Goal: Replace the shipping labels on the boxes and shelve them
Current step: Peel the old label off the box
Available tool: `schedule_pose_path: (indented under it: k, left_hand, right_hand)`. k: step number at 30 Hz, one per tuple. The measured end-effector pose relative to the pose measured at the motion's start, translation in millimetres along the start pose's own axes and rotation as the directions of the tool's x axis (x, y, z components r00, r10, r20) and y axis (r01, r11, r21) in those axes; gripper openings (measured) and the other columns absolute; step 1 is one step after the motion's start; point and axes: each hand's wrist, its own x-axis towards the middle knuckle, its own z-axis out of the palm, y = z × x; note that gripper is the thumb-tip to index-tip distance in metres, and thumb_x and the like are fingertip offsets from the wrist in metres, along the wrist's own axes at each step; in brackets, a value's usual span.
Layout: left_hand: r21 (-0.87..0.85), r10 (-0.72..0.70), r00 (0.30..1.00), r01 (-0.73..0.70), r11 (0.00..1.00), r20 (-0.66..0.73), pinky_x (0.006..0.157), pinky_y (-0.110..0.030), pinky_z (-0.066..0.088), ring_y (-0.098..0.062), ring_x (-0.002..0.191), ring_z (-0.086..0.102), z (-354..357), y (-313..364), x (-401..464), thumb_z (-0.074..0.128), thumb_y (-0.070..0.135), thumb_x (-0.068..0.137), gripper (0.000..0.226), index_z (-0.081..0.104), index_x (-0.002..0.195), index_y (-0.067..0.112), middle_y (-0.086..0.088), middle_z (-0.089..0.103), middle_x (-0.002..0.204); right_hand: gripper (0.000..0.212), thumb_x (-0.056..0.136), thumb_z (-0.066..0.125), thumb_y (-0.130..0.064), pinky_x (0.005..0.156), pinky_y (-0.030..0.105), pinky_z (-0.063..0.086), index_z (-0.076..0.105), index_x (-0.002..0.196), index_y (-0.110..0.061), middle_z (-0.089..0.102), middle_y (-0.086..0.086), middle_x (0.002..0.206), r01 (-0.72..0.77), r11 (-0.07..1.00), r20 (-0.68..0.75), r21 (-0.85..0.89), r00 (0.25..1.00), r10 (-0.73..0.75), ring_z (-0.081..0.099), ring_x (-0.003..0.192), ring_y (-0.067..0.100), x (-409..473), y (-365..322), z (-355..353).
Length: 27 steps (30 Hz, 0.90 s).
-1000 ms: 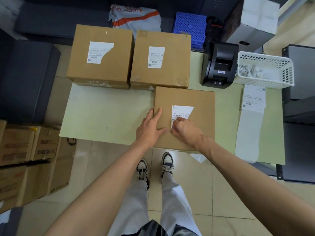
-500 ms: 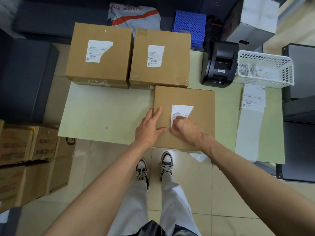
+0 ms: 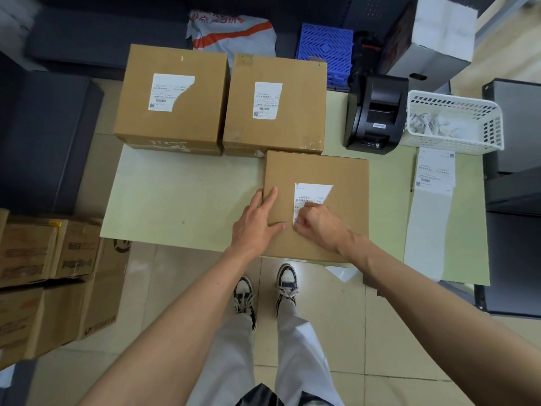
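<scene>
Left hand (image 3: pixel 257 227) flat — fingers (image 3: pixel 268 199) spread.

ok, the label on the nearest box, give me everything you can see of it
The label is white paper with small dark print and a code near its lower left. Its upper right corner is torn away on a slant. It lies flat on top of the nearest box, a plain brown cardboard one at the table's near edge. The right hand covers its lower part, fingertips curled at the bottom left corner. The left hand presses flat on the box beside it, not touching the label.
</scene>
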Motion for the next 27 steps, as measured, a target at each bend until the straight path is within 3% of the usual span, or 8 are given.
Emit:
schedule_pose_path:
  k: [27]
  left_hand:
    - [-0.016,0.01,1.0,-0.01,1.0,-0.009,0.105,-0.047,0.043,-0.023,0.15,0.027,1.1,-0.7,0.7,0.069,0.047,0.092,0.089,0.011,0.159,0.044,0.004,0.009,0.169]
  right_hand:
    - [0.027,0.095,0.054,-0.025,0.08,0.044,0.049,0.063,0.086,-0.002,0.061,0.016,0.096,0.008,1.0,0.079,-0.026,0.997,-0.006,0.06,0.087,0.034,9.1,0.2,-3.9]
